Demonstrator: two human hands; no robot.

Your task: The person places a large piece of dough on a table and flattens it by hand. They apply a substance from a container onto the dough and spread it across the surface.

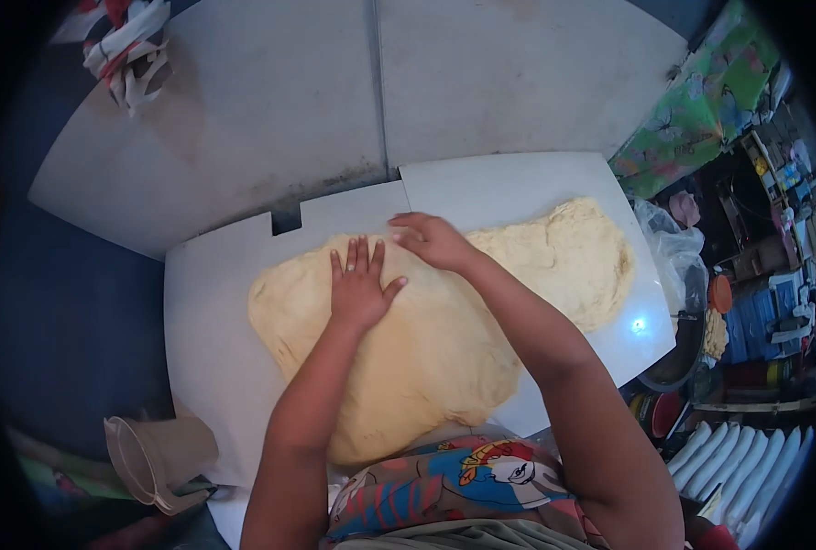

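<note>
A large mass of pale yellow dough (426, 339) lies on the white tabletop (206, 321), reaching the table's front edge by the patterned clothing. My left hand (362, 291) rests flat on its upper part with the fingers spread, a ring on one finger. To the right, my right hand (431, 240) is at the dough's far edge, fingers bent and somewhat apart, holding nothing that shows. A second, rougher piece of dough (573, 266) lies on the right side of the table, partly behind my right forearm.
A brown plastic pitcher (174, 451) stands at the lower left. White panels (279, 101) rise behind the table. Plastic bags (669, 247) and a dark basin (683, 357) are beyond the right edge; white slats (747, 467) are at the lower right.
</note>
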